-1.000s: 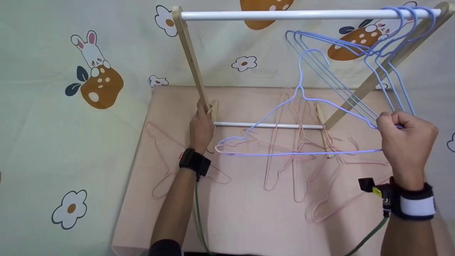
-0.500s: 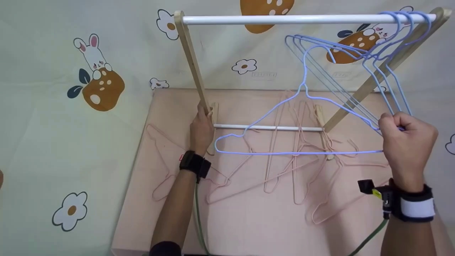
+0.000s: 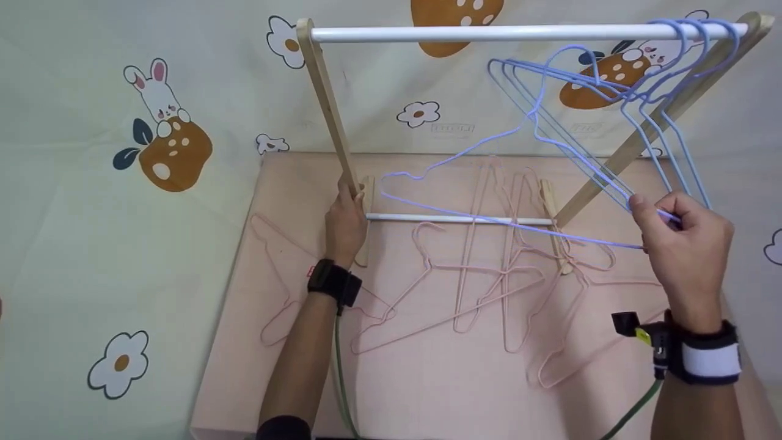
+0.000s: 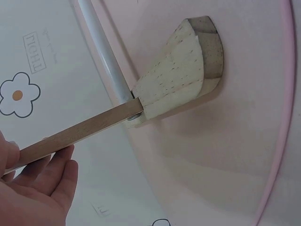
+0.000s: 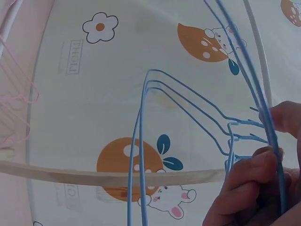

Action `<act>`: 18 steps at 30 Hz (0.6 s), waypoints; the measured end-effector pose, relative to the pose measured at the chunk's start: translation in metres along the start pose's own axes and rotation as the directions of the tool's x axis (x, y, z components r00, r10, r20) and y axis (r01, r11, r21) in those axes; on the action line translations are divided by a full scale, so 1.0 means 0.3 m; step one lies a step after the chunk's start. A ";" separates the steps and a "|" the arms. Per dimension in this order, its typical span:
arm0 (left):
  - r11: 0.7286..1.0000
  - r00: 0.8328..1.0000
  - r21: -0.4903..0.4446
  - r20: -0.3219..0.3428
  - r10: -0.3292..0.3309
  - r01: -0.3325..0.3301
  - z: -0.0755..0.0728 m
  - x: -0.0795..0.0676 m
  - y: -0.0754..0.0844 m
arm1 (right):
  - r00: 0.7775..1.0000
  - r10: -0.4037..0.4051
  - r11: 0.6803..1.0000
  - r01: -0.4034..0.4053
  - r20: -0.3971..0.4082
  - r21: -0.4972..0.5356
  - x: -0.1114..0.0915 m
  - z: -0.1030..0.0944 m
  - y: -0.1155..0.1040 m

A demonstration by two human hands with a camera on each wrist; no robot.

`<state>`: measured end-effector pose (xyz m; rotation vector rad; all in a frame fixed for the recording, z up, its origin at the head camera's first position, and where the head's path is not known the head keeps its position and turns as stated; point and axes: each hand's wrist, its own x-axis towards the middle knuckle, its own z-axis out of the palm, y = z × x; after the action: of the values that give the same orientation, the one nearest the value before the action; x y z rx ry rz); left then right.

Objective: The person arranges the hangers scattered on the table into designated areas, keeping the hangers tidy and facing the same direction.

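My right hand point(image 3: 690, 256) grips one end of a blue wire hanger point(image 3: 476, 146), which is held tilted in the air with its hook just below the rack's white top bar point(image 3: 489, 33). In the right wrist view, thumb and fingers close around its wire. Three more blue hangers point(image 3: 684, 150) hang from the bar's right end, just behind that hand. My left hand point(image 3: 346, 226) holds the rack's left wooden post point(image 3: 330, 110) low down, near its foot; the left wrist view shows the fingers curled around the post point(image 4: 80, 134).
Several pink hangers point(image 3: 452, 267) lie scattered over the pink-covered table point(image 3: 440, 391), some overlapping near the rack's lower white rod point(image 3: 427, 217). The right wooden post point(image 3: 635, 146) leans outward. Behind stands a patterned cloth backdrop point(image 3: 201, 244).
The blue hanger in my right hand has turned and risen, its hook moving up and right toward the bar. More of a pink hanger below now shows. The left hand stays on the post.
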<state>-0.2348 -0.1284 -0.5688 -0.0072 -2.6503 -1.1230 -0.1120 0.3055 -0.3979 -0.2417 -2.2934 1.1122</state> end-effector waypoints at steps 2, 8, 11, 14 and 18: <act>1.000 1.000 -0.004 -0.006 0.005 -0.005 -0.001 -0.001 0.000 | 1.000 -0.024 1.000 0.024 0.014 -0.012 0.002 -0.001 0.004; 1.000 1.000 -0.008 -0.010 0.010 -0.010 -0.002 -0.001 0.001 | 0.994 -0.100 0.995 0.100 0.045 -0.010 -0.001 -0.001 0.005; 1.000 1.000 -0.004 -0.010 0.013 -0.013 -0.001 0.000 0.001 | 0.992 -0.115 0.993 0.114 0.057 0.019 0.001 -0.001 0.001; 1.000 1.000 0.004 -0.008 0.013 -0.013 0.001 0.000 0.000 | 0.991 -0.114 0.993 0.111 0.071 0.049 0.005 -0.003 -0.005; 1.000 1.000 0.016 0.000 0.004 -0.004 0.003 0.001 0.001 | 0.995 -0.063 0.992 0.054 0.082 0.114 0.003 -0.014 -0.019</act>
<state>-0.2353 -0.1276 -0.5691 -0.0093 -2.6582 -1.1013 -0.1099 0.3050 -0.3912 -0.0840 -2.2880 1.2382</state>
